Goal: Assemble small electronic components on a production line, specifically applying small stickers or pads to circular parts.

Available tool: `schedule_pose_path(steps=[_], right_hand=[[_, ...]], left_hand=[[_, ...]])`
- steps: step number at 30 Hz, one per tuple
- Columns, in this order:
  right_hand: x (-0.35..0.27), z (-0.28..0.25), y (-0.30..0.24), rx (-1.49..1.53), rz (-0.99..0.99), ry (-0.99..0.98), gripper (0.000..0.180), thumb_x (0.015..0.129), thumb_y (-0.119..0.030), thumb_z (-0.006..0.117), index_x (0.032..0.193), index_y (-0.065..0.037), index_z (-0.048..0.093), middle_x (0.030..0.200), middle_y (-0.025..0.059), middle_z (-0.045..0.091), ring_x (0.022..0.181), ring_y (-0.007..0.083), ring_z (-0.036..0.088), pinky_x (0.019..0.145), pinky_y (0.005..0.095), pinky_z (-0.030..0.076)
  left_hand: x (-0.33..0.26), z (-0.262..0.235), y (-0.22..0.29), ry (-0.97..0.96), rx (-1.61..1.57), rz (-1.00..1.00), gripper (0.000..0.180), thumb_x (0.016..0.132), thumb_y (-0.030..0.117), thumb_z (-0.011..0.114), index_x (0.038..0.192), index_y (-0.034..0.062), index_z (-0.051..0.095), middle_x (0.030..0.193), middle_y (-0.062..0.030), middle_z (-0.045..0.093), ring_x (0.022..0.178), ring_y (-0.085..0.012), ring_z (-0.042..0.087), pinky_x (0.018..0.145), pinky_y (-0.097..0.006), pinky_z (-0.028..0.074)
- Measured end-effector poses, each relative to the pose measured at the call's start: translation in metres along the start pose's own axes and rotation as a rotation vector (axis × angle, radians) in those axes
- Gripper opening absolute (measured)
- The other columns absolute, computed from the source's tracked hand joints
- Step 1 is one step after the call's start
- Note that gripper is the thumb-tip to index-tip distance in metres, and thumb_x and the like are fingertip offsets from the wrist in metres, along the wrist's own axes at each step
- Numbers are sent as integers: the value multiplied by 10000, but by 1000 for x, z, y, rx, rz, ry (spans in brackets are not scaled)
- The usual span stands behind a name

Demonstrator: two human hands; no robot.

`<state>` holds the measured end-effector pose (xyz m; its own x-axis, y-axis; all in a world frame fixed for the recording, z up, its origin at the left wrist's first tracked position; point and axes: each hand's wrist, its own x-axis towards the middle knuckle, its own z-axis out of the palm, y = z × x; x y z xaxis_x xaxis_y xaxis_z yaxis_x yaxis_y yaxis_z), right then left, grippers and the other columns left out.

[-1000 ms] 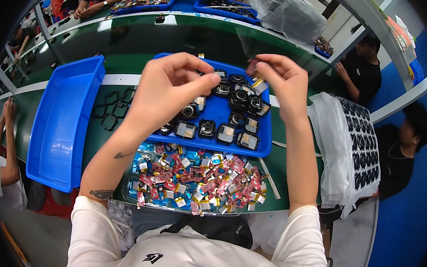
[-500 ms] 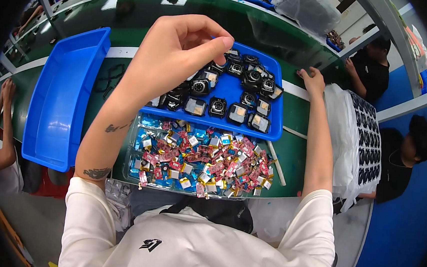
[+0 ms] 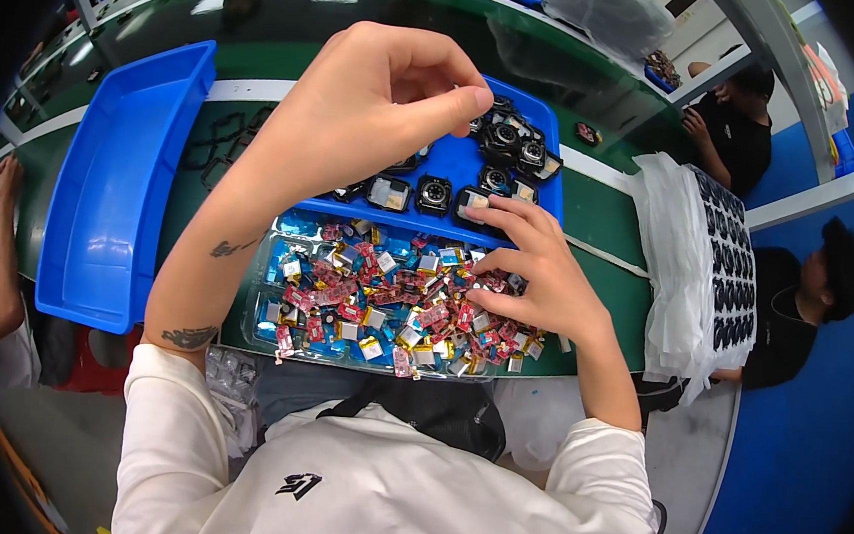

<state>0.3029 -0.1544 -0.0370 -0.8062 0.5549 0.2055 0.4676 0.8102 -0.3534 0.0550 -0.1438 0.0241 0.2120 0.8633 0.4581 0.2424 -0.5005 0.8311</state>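
Note:
My left hand [image 3: 384, 113] hovers above the blue tray [image 3: 552, 126], thumb and fingers pinched together; whatever they hold, if anything, is hidden. Black watch bodies [image 3: 434, 194] fill much of that tray, some with round backs up, others with a pale inner face showing. Close to me, a clear plastic tray [image 3: 256, 299] carries a heap of small silver battery cells with pink circuit pieces [image 3: 369, 303]. Over the right side of this heap is my right hand [image 3: 547, 276], its fingers spread and curved downward, with nothing visible between them.
A second blue tray [image 3: 118, 182] lies tilted at the left, with black frames [image 3: 224, 141] beside it. At the right, white-wrapped trays of black parts [image 3: 723, 260] are stacked. A small dark piece [image 3: 588, 133] lies on the green surface. Other people sit on both sides.
My right hand has left the small dark piece at the far right and come back over the heap. My left hand has shifted slightly right, still pinched.

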Motion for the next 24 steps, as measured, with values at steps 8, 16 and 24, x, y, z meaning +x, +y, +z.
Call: schedule_pose_path(steps=[8,16,24], right_hand=[[-9,5,1,26,34,109,163,622,-128,769,736,-75,666,1200,60,594,1214,305,448,1018,449,322],[4,-24,-6,794,227,368,198,753,51,660,698,-4,478,746,175,657,684,191,662,648,293,545],[58,-73,-16,1002,165,422,159,797,18,649,781,4,491,796,151,657,755,183,675,651,286,576]], left_hand=[[-4,3,4,-47,68,13,162,830,137,651,836,-25,657,718,-43,650,691,-86,619,640,-213,481],[-6,5,8,-253,155,181,242,672,106,761,868,2,667,817,-54,661,725,-140,587,712,-283,475],[-6,5,20,-87,171,291,299,634,31,779,893,4,632,853,-83,656,783,-177,643,711,-266,506]])
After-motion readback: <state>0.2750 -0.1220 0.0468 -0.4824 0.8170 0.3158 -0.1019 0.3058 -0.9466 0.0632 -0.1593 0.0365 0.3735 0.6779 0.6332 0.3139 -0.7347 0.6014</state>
